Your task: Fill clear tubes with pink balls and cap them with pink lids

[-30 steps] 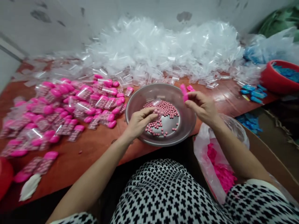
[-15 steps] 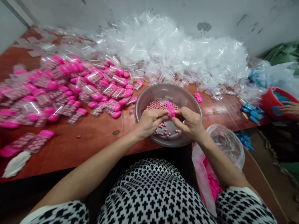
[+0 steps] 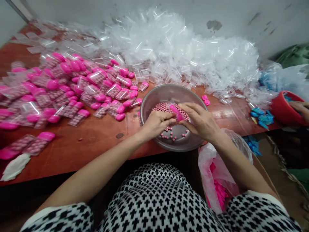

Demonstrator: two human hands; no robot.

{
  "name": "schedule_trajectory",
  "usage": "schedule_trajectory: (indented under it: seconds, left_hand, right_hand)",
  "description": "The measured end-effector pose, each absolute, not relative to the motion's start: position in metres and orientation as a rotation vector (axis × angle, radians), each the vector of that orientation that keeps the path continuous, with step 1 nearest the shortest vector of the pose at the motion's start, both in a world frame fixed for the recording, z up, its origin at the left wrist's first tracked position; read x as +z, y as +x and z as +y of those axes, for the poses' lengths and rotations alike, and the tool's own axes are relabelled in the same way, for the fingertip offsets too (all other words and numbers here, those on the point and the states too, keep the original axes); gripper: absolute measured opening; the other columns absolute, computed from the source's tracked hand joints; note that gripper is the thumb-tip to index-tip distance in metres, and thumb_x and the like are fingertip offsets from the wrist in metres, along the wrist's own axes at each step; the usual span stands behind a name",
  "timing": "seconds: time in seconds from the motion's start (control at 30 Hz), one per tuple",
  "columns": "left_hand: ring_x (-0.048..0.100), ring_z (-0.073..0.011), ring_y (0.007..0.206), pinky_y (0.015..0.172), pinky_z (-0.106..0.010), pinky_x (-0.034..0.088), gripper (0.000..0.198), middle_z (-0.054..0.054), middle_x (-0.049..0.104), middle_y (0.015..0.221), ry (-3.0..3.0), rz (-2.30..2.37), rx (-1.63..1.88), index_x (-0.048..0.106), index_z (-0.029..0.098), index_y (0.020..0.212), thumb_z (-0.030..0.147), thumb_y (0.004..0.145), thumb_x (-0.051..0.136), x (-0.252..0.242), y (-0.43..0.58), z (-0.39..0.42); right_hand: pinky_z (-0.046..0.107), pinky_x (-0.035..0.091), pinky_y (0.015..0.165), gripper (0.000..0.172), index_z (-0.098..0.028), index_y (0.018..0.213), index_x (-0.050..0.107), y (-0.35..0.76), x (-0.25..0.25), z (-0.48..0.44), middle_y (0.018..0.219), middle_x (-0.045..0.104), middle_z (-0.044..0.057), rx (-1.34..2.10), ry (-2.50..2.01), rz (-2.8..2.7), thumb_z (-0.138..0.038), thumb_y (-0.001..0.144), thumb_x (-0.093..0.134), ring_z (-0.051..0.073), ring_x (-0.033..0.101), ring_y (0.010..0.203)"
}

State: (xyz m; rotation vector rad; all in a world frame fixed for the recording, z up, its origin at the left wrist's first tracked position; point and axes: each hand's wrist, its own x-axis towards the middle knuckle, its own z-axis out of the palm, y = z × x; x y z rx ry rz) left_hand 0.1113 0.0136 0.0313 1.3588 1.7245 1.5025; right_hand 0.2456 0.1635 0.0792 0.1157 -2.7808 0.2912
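Note:
Over a grey metal basin [image 3: 143,111], my left hand [image 3: 156,125] pinches a small clear plastic case whose body is mostly hidden by the fingers. A bright pink cap [image 3: 177,112] tops that case and leans to the right. My right hand [image 3: 201,123] is at the cap's right side, fingers stretched and thumb apart; its fingers seem to touch the cap. Small pink balls [image 3: 162,107] lie in the basin under both hands, heaped at the back and scattered at the front.
Pink-capped cases full of balls [image 3: 50,84] cover the table's left. Clear empty cases [image 3: 178,48] are heaped along the wall. Pink caps [image 3: 205,100] lie right of the basin. A plastic bag with pink pieces [image 3: 218,190] hangs below. Another person's hand [image 3: 300,108] reaches into a red bucket [image 3: 281,111].
My right hand has loosened its pinch and its fingers have stretched out over the cap. The pink cap has tilted further. At right, the other person's hand has moved deeper into the bucket, which has tipped.

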Motion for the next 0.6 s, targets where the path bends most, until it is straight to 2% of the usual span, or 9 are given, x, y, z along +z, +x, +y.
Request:
schedule_trajectory:
  seconds: [0.07,0.1,0.17,0.3,0.47,0.53,0.6]
  left_hand:
    - [0.066,-0.0188,0.07,0.065,-0.026,0.049,0.025,-0.003,0.074,0.073,1.314,1.624,1.486,0.076,0.015,0.079,0.036,0.082,0.061,0.032,0.112,0.016]
    - [0.065,-0.0187,0.068,0.065,-0.026,0.049,0.027,-0.003,0.073,0.07,1.3,1.595,1.481,0.075,0.015,0.077,0.037,0.081,0.062,0.032,0.112,0.016]
    - [0.063,-0.0178,0.065,0.063,-0.026,0.048,0.027,-0.002,0.071,0.067,1.27,1.556,1.486,0.074,0.014,0.072,0.038,0.079,0.063,0.031,0.111,0.016]
    - [0.064,-0.0171,0.069,0.067,-0.027,0.049,0.024,-0.002,0.07,0.073,1.125,1.509,1.591,0.073,0.015,0.079,0.038,0.076,0.066,0.031,0.106,0.015]
    - [0.062,-0.0141,0.067,0.069,-0.028,0.051,0.027,-0.002,0.069,0.073,0.84,1.38,1.749,0.069,0.014,0.084,0.038,0.074,0.071,0.032,0.105,0.018]
    - [0.063,-0.0137,0.067,0.069,-0.028,0.052,0.027,-0.002,0.068,0.073,0.788,1.324,1.773,0.067,0.013,0.085,0.037,0.072,0.073,0.031,0.106,0.02]
    - [0.064,-0.0142,0.07,0.072,-0.028,0.053,0.027,-0.002,0.069,0.075,0.756,1.304,1.799,0.067,0.013,0.084,0.035,0.071,0.074,0.03,0.107,0.021]
  right_hand:
    - [0.049,0.041,0.11,0.047,-0.029,0.139,0.05,0.24,0.094,0.158,0.141,0.055,0.008,0.132,0.195,-2.874,-0.036,0.093,0.057,0.029,0.045,0.137]
    - [0.052,0.036,0.114,0.049,-0.03,0.14,0.048,0.237,0.101,0.155,0.144,0.053,0.006,0.071,0.269,-2.923,-0.036,0.092,0.059,0.029,0.041,0.14]
    - [0.052,0.033,0.115,0.05,-0.028,0.138,0.05,0.233,0.109,0.152,0.143,0.053,0.006,-0.015,0.367,-2.986,-0.039,0.091,0.062,0.03,0.042,0.139]
    - [0.052,0.04,0.107,0.064,-0.018,0.138,0.051,0.232,0.102,0.156,0.133,0.057,0.017,-0.108,0.147,-2.94,-0.052,0.086,0.065,0.035,0.051,0.125]
    - [0.053,0.047,0.1,0.083,-0.008,0.146,0.034,0.234,0.064,0.155,0.131,0.055,0.025,-0.015,-0.074,-2.795,-0.053,0.084,0.064,0.038,0.054,0.12]
    - [0.052,0.047,0.1,0.083,-0.007,0.148,0.029,0.231,0.051,0.152,0.131,0.054,0.025,-0.008,-0.104,-2.731,-0.05,0.086,0.063,0.037,0.053,0.121]
    - [0.05,0.048,0.1,0.079,-0.007,0.147,0.031,0.227,0.042,0.15,0.128,0.057,0.024,-0.037,-0.092,-2.681,-0.049,0.087,0.061,0.035,0.055,0.118]
